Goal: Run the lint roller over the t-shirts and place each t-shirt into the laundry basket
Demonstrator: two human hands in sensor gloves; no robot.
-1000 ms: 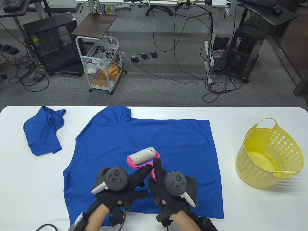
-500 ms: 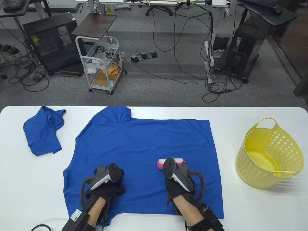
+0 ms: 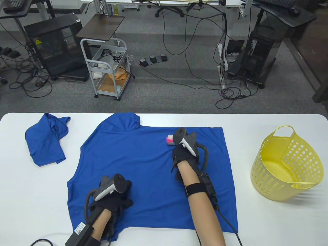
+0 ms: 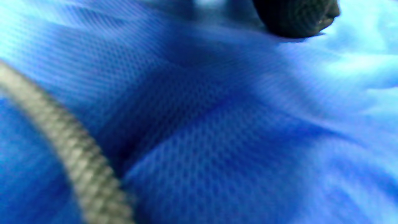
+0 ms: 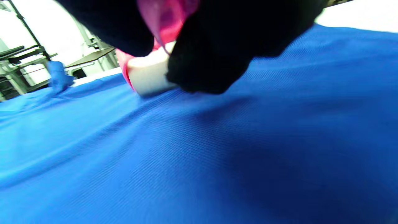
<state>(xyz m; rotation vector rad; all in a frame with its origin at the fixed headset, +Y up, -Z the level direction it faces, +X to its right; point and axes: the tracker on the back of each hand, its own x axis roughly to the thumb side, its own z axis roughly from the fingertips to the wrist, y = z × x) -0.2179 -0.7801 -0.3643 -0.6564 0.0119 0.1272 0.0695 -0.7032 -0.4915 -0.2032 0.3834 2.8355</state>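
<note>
Since half a second back, right hand (image 3: 185, 153) shoves lint roller (image 3: 169, 139) from near hem up to far edge of spread t-shirt (image 3: 143, 159), fingers wrapped on pink handle, so one full stroke done. Left hand (image 3: 114, 198) stays pressing cloth, finger curl unclear. Basket (image 3: 287, 164) well right, empty; crumpled second shirt (image 3: 44, 143) waits far left. Nothing blocking.

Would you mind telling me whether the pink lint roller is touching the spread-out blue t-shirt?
Touching. The right wrist view shows the pink lint roller's white drum resting on the spread-out blue t-shirt, no gap beneath, gripped by the right hand.
</note>
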